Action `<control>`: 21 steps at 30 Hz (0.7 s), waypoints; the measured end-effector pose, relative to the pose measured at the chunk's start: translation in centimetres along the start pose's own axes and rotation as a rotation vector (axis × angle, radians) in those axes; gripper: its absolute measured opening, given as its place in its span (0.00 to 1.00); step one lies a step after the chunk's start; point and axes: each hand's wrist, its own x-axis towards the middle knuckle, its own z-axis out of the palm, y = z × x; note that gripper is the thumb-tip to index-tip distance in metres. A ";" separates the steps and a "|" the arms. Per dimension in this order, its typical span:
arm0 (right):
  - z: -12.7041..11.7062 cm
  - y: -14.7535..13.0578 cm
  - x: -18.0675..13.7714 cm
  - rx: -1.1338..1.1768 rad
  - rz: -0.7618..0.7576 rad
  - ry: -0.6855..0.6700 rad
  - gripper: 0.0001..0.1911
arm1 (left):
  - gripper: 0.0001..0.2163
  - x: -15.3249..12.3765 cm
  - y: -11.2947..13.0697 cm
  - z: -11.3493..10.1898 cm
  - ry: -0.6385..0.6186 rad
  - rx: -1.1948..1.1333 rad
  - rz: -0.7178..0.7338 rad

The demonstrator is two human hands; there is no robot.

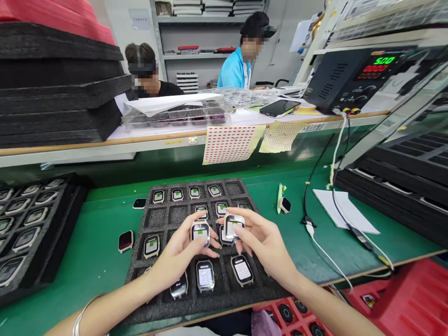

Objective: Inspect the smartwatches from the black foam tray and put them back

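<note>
A black foam tray (168, 217) with square pockets lies on the green bench in front of me, and several pockets hold small smartwatch bodies with lit screens. My left hand (177, 256) is closed around one watch body (200, 232), its screen facing up. Beside it, my right hand (262, 242) pinches a second watch body (234, 225). Both hands hover over the middle of the tray, almost touching. Below them, in the front row, lie a watch with a keypad screen (242, 269) and another lit watch (205, 275).
A second foam tray of watches (24, 224) sits at left. Loose watch bodies (125, 241) lie on the mat; a white cable (325, 252) and paper (345, 210) at right. A power supply (353, 77) and foam stacks (59, 88) stand on the shelf. Two people sit behind.
</note>
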 end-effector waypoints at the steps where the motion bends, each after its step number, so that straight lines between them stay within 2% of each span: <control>1: -0.1 -0.1 -0.1 0.020 0.005 -0.028 0.16 | 0.19 0.1 0.0 -0.1 0.007 0.005 -0.008; 5: -0.4 -0.1 -0.3 0.093 0.028 -0.132 0.24 | 0.20 0.6 -0.3 -0.4 0.033 0.016 -0.010; 7: -0.4 0.0 -0.4 0.090 0.030 -0.142 0.25 | 0.21 0.6 -0.3 -0.5 0.035 0.011 -0.002; 12: -0.3 0.2 -0.7 0.055 0.049 -0.113 0.24 | 0.28 0.5 -0.2 -0.4 0.023 0.018 0.036; 15: -0.5 0.3 -0.7 0.094 0.049 -0.116 0.23 | 0.26 0.6 -0.3 -0.5 0.026 0.037 0.012; 21: -0.6 0.4 -0.5 0.072 0.043 -0.060 0.13 | 0.25 0.4 -0.4 -0.5 0.024 0.057 0.014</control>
